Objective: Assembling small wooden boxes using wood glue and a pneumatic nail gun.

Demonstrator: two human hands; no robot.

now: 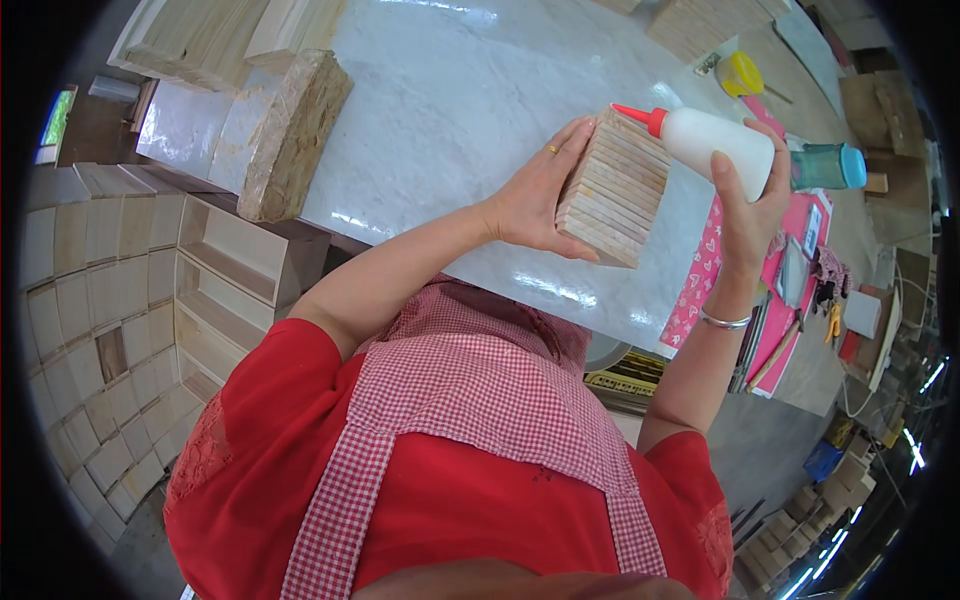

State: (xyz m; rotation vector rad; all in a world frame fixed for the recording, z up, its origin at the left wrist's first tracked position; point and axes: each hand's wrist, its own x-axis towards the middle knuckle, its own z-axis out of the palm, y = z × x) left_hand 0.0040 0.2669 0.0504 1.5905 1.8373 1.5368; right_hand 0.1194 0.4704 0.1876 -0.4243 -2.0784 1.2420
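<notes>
My left hand (545, 190) grips a block-shaped stack of thin wooden slats (615, 190) from its left side, fingers along the far edge and thumb at the near end. A ring shows on one finger. My right hand (750, 200) is wrapped round a white squeeze bottle (715, 145) with a red pointed nozzle. The bottle lies nearly level, its nozzle tip at the far end of the slats; whether it touches them I cannot tell. Both are over the pale marble-patterned table (430, 130).
A wrapped brown slab (297, 135) stands at the table's left edge, with wooden boards (195, 40) behind it. Wooden boxes (225, 250) are stacked at left. At right are a teal bottle (828, 167), a yellow cup (740, 73) and a pink patterned sheet (695, 275) with tools.
</notes>
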